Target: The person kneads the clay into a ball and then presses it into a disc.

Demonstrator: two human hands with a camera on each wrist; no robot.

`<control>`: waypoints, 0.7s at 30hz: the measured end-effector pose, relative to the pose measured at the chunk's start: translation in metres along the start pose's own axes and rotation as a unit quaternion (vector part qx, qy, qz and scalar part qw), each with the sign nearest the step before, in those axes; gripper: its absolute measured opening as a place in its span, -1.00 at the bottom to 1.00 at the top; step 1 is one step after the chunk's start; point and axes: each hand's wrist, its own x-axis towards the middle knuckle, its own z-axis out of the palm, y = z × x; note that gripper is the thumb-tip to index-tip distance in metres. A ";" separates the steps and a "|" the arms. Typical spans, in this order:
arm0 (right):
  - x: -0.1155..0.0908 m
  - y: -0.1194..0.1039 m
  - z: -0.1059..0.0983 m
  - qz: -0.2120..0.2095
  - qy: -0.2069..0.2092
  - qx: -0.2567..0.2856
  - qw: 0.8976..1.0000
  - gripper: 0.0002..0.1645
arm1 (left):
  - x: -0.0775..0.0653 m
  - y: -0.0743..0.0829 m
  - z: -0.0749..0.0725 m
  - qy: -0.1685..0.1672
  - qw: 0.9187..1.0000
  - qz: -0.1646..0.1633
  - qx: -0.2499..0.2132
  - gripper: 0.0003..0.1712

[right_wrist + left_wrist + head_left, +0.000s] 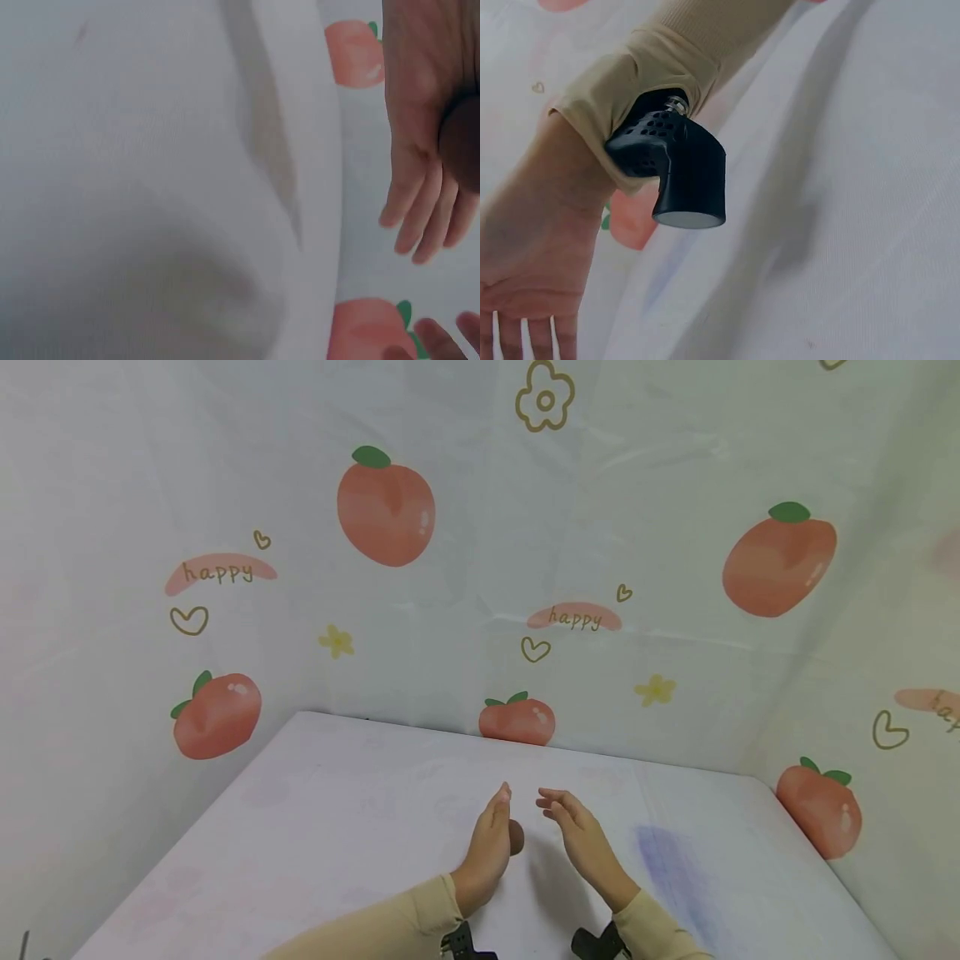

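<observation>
A small brown ball-like thing (517, 837) is beside the palm of my left hand (483, 852), partly hidden behind that hand in the head view. In the right wrist view the brown ball (463, 142) overlaps the left palm (416, 97), whose fingers extend straight; whether it touches the palm I cannot tell. Facing it across a gap is my right hand (588, 847), its fingers stretched and slightly bent, with nothing in it. The left wrist view shows the right palm (544, 240) bare.
A white cloth-covered table (360, 802) lies beneath both hands, with shadows and a bluish patch (678, 868) at right. Behind stands a white backdrop (465, 510) printed with peaches. Each wrist carries a black camera mount; the right one (690, 172) shows closely.
</observation>
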 end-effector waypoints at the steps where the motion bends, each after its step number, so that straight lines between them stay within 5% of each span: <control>1: 0.000 0.002 -0.002 0.005 -0.004 -0.022 1.000 -0.61 | 0.000 0.000 -0.001 0.000 1.000 0.001 0.002 -0.29; 10: -0.002 0.006 -0.015 0.027 -0.067 -0.163 0.984 -0.70 | 0.005 -0.002 -0.018 -0.013 0.999 -0.006 0.045 -0.32; 14: -0.003 0.007 -0.019 0.039 -0.085 -0.187 0.978 -0.71 | 0.009 -0.002 -0.024 -0.054 0.995 -0.012 0.088 -0.32; 18: -0.003 0.007 -0.020 0.046 -0.098 -0.192 0.975 -0.69 | 0.014 -0.004 -0.032 -0.105 0.982 -0.012 0.157 -0.28; 21: -0.004 0.008 -0.020 0.046 -0.102 -0.193 0.975 -0.68 | 0.020 -0.007 -0.038 -0.131 0.961 0.004 0.246 -0.26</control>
